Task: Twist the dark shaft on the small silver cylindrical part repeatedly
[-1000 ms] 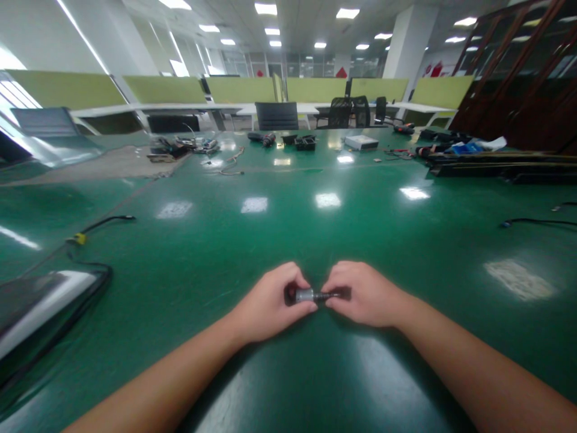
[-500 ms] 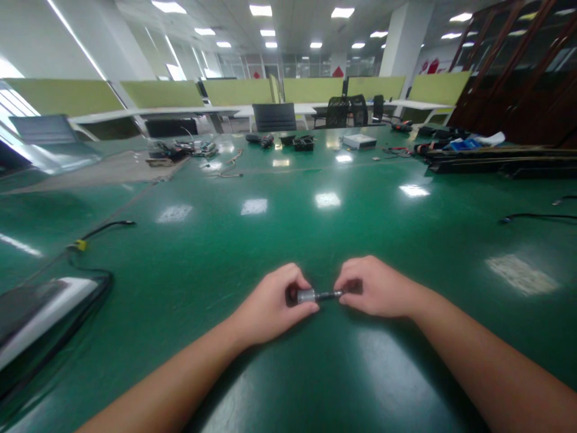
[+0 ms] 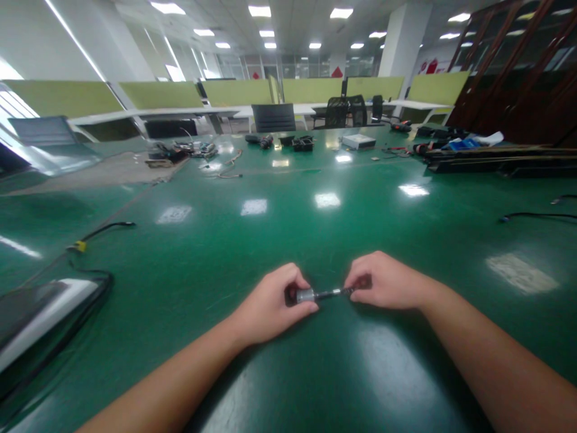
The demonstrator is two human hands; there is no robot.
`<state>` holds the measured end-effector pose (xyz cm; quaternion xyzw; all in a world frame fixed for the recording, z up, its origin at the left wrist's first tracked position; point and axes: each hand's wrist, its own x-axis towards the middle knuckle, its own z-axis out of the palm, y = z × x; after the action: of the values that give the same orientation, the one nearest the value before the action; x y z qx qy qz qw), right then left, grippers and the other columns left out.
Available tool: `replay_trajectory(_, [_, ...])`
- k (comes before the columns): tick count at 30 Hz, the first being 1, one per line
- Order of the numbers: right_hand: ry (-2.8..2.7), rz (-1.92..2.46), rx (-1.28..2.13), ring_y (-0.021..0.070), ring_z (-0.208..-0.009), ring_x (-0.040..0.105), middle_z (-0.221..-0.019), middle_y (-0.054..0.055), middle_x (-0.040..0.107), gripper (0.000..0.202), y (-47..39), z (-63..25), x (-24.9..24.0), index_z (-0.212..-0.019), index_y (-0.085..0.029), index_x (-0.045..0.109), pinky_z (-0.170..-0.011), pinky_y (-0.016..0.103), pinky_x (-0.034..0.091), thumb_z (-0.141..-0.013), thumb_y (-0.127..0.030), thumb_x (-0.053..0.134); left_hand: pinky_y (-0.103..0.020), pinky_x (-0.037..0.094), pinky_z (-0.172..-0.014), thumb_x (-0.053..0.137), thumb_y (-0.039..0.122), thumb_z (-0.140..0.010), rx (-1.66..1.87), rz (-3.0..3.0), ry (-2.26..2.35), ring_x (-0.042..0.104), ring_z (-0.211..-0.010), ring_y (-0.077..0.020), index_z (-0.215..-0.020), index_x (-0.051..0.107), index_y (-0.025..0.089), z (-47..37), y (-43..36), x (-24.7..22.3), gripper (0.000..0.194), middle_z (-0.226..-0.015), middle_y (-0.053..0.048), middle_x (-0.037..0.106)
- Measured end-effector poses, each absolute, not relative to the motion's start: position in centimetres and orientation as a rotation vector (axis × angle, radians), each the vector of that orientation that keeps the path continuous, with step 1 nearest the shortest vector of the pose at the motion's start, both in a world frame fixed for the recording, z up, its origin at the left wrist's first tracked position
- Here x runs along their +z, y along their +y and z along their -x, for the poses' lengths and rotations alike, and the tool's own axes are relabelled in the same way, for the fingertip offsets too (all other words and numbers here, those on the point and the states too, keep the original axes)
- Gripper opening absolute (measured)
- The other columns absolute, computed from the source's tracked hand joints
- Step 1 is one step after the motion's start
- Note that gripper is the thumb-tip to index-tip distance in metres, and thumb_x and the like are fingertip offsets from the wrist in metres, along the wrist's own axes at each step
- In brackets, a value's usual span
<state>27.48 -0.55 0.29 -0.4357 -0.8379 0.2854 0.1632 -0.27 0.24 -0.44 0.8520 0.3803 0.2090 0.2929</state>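
Observation:
My left hand is closed, thumb and fingers around the silver cylindrical body of a small screwdriver-like tool. Its thin dark shaft points right, level above the green table, and ends in a shiny silver tip. Just past that tip, my right hand pinches a small dark piece between thumb and fingertips. Whether this piece touches the tip, I cannot tell. The rear end of the tool is hidden inside my left hand.
The glossy green table spreads ahead. A device with a white edge and a black cable lie at left. Another black cable is at right. A silver box and dark bars sit farther back.
My right hand has moved slightly right and up, away from the left, uncovering more of the silver tip. The left hand stays in place around the tool.

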Motion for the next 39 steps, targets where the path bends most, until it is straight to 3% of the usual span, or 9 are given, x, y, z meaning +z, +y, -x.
replay_trajectory(10, [-2.375, 1.196, 0.710, 0.0150, -0.075, 0.063, -0.083, 0.002, 0.071, 0.012, -0.7, -25.9, -0.6, -0.091, -0.021, 0.080, -0.069, 0.026, 0.045, -0.082, -0.022, 0.073, -0.027, 0.041, -0.068, 0.076, 0.032, -0.084, 0.568, -2.289, 0.990, 0.055, -0.077, -0.0166, -0.089, 0.058, 0.019, 0.3, 0.4, -0.6, 0.023, -0.087, 0.000, 0.060])
replay_trajectory(15, [-2.352, 1.036, 0.596, 0.0179, -0.087, 0.063, -0.089, 0.004, 0.073, 0.014, -1.3, -22.9, -1.6, -0.097, -0.020, 0.079, -0.080, 0.030, 0.045, -0.088, -0.020, 0.068, -0.027, 0.040, -0.067, 0.076, 0.028, -0.082, 0.599, -2.300, 0.957, 0.054, -0.076, -0.0163, -0.088, 0.056, 0.019, 0.0, 0.5, -0.7, 0.023, -0.085, 0.000, 0.058])
replay_trajectory(22, [-2.306, 1.162, 0.668, 0.0168, -0.083, 0.061, -0.089, 0.002, 0.072, 0.018, -1.8, -22.9, -0.9, -0.097, -0.020, 0.075, -0.075, 0.029, 0.045, -0.079, -0.018, 0.075, -0.027, 0.041, -0.068, 0.075, 0.027, -0.082, 0.536, -2.292, 0.948, 0.055, -0.078, -0.0167, -0.094, 0.058, 0.020, 0.1, 0.4, -0.8, 0.022, -0.088, 0.000, 0.058])
replay_trajectory(39, [-2.355, 1.027, 0.626, 0.0185, -0.086, 0.062, -0.090, 0.004, 0.073, 0.017, -1.8, -23.3, -1.1, -0.098, -0.019, 0.075, -0.079, 0.031, 0.047, -0.084, -0.014, 0.069, -0.029, 0.044, -0.073, 0.076, 0.026, -0.081, 0.582, -2.282, 0.943, 0.059, -0.083, -0.0184, -0.092, 0.057, 0.020, -0.1, 0.3, -0.5, 0.022, -0.092, -0.001, 0.062])
